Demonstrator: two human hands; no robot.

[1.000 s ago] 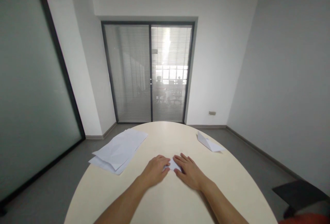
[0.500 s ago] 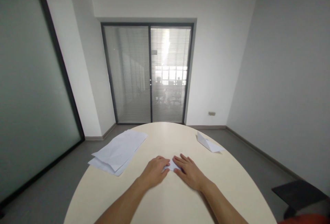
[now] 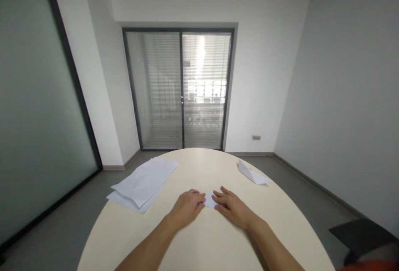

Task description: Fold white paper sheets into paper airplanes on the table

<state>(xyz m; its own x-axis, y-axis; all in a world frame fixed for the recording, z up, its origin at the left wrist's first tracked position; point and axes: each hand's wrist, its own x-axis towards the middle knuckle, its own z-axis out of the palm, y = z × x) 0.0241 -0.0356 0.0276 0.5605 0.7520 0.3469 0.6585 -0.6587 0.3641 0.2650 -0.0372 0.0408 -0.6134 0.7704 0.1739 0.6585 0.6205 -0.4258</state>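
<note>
Both hands flat, fingers spread: left hand and right hand pressing a small folded paper mid-bench. Loose paper sheets lying far left; folded paper plane far right.

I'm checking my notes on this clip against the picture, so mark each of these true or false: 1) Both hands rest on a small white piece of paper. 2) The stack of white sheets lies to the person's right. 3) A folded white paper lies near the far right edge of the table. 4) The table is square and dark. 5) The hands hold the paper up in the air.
1) True: the left hand and the right hand press on the small white paper.
2) False: the stack of sheets lies to the left.
3) True: the folded paper lies there.
4) False: the table is rounded and cream.
5) False: the paper lies flat on the table.
</note>
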